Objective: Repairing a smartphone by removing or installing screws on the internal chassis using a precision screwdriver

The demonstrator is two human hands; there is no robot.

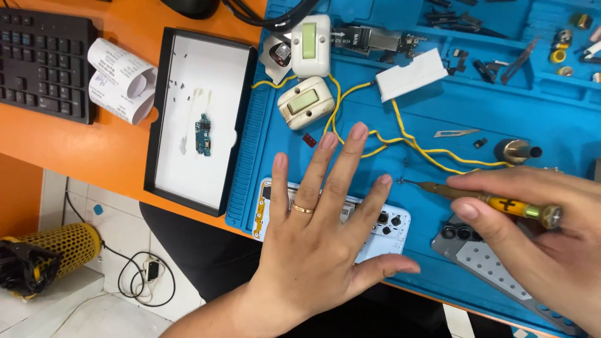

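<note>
My left hand (319, 238) lies flat, fingers spread, pinning the opened phone (382, 228) at the mat's (438, 119) near edge, while my right hand (538, 231) grips the screwdriver (488, 200). I judge I'm mid-unscrewing; next the tip must seat squarely on a screw. The driver lies nearly level, tip pointing left; the phone's long axis runs left-right.

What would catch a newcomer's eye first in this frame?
The left hand, fingers spread, lies flat on an opened white phone at the near edge of the blue work mat. Beside it, the right hand holds a yellow-handled screwdriver, tip toward the phone. A black-rimmed tray with a small circuit board sits left on the orange desk.
</note>
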